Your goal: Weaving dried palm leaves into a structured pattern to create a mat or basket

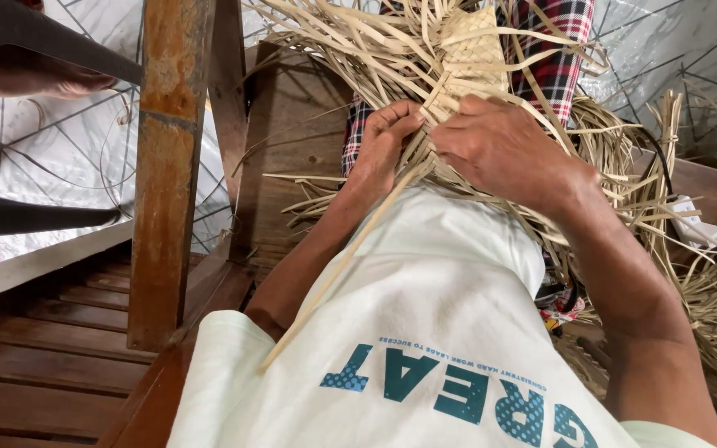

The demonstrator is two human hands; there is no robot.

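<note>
Weaving is mid-course: the left hand (383, 145) pinches straw strips (350, 249) closed-fingered, the right hand (499, 149) presses the woven mat panel (475, 54) on the lap (loose ends everywhere); the next interlacing demands firm tension.

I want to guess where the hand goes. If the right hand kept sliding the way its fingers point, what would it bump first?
The right hand points leftward across the woven strips. It would probably meet the left hand first, which grips the same strips close beside it, though depth is hard to judge.

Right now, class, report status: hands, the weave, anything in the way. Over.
Left hand pinching strips. Right hand gripping the weave. Loose strips splay all round; one long strip trails over the shirt.
</note>
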